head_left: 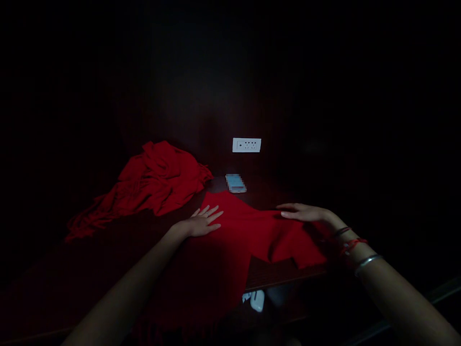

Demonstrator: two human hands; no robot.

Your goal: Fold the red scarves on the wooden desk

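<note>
A red cloth with a fringed end, like a scarf [230, 254], lies spread over a dark wooden surface and hangs over its front edge. My left hand [201, 222] rests flat on the cloth's left part, fingers spread. Over the right part is my right hand [302, 212], fingers stretched out and pointing left; whether it touches the cloth I cannot tell. The cloth shows folds beneath and in front of that hand. To the left, a second red fringed cloth [162, 178] lies in a crumpled heap.
A flat light-blue object [236, 183], blurred out, lies behind the spread cloth. A white socket panel [247, 145] is on the dark back wall. Below the front edge of the surface [273, 275] shows a small white object [257, 301]. The surroundings are very dark.
</note>
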